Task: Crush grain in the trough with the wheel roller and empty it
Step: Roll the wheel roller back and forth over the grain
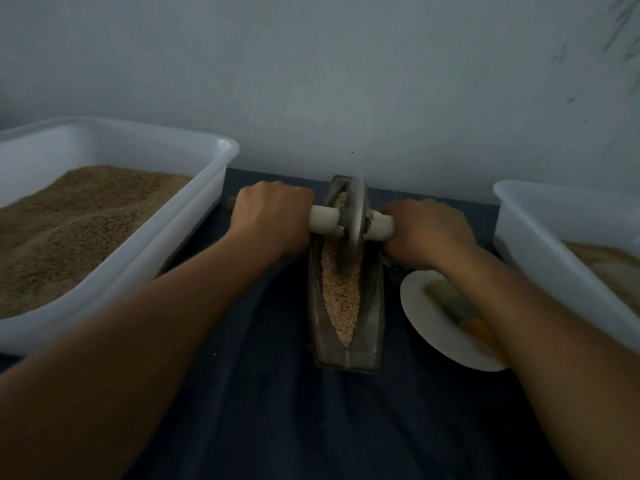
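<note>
A narrow boat-shaped metal trough (370,327) lies lengthwise on the dark cloth in the middle, holding pale grain (339,306). A metal wheel roller (353,223) stands upright in the trough's far half, with a pale axle handle sticking out on each side. My left hand (273,216) grips the left handle, and my right hand (426,230) grips the right handle. The wheel's lower edge is sunk in the grain.
A large white tub (194,216) of brown grain stands at the left. Another white tub (540,237) with paler contents stands at the right. A white plate (426,320) with a brush lies under my right forearm. A grey wall is close behind.
</note>
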